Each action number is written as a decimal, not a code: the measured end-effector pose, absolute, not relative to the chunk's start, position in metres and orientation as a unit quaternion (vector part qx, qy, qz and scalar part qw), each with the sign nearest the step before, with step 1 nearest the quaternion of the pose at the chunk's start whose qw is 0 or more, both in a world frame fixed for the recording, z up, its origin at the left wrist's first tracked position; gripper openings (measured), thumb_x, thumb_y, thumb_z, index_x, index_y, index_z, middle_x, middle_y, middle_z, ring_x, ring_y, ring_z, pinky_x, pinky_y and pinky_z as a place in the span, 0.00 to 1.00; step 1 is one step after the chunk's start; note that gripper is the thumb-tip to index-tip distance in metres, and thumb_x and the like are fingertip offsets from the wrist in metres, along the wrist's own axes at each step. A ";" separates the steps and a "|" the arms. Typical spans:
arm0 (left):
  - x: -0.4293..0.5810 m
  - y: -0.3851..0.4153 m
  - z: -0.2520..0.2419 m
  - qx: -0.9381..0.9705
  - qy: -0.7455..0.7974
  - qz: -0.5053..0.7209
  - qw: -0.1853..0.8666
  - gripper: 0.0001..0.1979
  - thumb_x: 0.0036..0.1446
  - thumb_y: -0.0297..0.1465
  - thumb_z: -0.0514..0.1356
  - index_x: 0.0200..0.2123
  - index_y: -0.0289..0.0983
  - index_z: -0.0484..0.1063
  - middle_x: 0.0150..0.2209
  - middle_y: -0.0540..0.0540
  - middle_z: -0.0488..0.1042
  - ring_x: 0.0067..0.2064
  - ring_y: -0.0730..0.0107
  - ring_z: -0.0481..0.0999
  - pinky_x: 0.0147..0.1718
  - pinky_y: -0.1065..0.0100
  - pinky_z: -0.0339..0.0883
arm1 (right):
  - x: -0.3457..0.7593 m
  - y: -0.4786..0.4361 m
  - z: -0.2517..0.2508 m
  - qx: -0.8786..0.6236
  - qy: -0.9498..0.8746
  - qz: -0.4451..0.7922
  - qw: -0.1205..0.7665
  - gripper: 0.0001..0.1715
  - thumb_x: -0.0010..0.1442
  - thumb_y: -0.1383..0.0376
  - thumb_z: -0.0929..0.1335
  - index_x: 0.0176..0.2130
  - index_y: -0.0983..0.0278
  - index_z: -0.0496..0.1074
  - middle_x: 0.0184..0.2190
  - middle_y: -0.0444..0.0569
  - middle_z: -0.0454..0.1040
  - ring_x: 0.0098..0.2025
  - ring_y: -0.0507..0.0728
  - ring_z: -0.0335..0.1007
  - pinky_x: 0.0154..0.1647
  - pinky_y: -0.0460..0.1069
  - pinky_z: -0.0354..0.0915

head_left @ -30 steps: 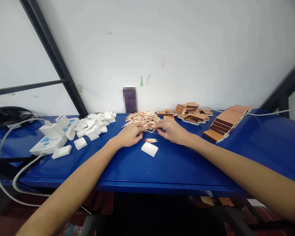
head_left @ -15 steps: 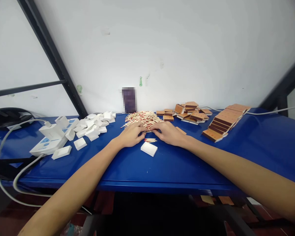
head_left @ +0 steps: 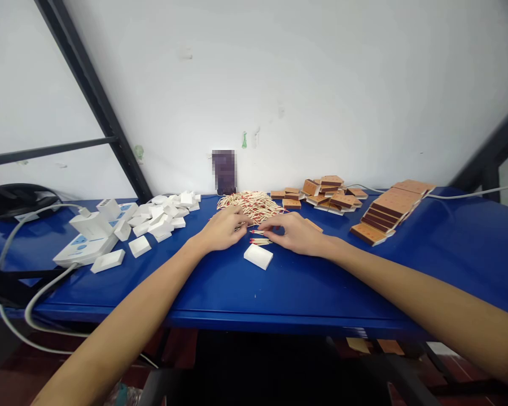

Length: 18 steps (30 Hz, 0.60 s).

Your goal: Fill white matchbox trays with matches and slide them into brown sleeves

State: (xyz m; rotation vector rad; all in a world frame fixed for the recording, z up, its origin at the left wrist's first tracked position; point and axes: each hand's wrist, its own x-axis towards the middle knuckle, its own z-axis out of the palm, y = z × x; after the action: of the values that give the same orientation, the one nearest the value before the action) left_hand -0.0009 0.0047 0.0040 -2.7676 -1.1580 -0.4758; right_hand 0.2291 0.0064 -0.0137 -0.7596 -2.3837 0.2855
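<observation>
A heap of red-tipped matches (head_left: 252, 203) lies at the back middle of the blue table (head_left: 305, 287). My left hand (head_left: 222, 228) rests at the heap's near edge with fingers curled on some matches. My right hand (head_left: 294, 231) sits beside it, fingertips pinched on a few matches (head_left: 257, 232). A small bundle of matches (head_left: 260, 241) lies just in front of the hands. A white inner matchbox tray (head_left: 258, 256) sits closest to me, below both hands.
Several white trays (head_left: 158, 217) are piled at the left, near a white power strip (head_left: 82, 248) with cables. Brown matchbox sleeves (head_left: 330, 194) lie at the right, and a fanned row of them (head_left: 385, 214) further right. A black object (head_left: 12, 197) sits far left.
My right hand has drawn back from the heap toward me, pulling a few matches with it. My left hand has stayed at the heap's edge.
</observation>
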 end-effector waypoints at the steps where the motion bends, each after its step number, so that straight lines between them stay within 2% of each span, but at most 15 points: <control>1: -0.002 0.004 0.006 -0.910 -0.380 -0.160 0.051 0.17 0.63 0.29 0.50 0.46 0.37 0.77 0.36 0.44 0.70 0.42 0.62 0.70 0.41 0.62 0.62 | 0.228 0.005 -0.014 -0.282 -0.903 0.115 0.302 0.11 0.60 0.70 0.66 0.40 0.63 0.78 0.36 0.46 0.82 0.36 0.53 0.76 0.38 0.47 0.66; 8: 0.000 -0.002 0.008 -0.923 -0.358 -0.143 0.021 0.15 0.61 0.31 0.52 0.42 0.38 0.78 0.36 0.45 0.72 0.40 0.64 0.71 0.41 0.63 0.62 | 0.228 0.000 -0.012 -0.268 -0.917 0.118 0.271 0.10 0.63 0.67 0.66 0.40 0.62 0.78 0.36 0.46 0.81 0.35 0.53 0.75 0.37 0.48 0.65; 18: 0.001 -0.004 0.007 -0.932 -0.337 -0.135 -0.003 0.14 0.61 0.30 0.53 0.43 0.39 0.78 0.36 0.45 0.70 0.40 0.64 0.70 0.40 0.64 0.63 | 0.230 -0.003 -0.008 -0.223 -0.943 0.103 0.226 0.15 0.67 0.64 0.63 0.49 0.60 0.77 0.40 0.50 0.78 0.40 0.56 0.72 0.43 0.51 0.63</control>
State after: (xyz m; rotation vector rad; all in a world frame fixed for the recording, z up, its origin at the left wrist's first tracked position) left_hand 0.0013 -0.0036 0.0070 -2.9320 -1.0616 -0.4234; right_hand 0.2304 -0.0030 -0.0083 -0.6135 -2.5982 0.2836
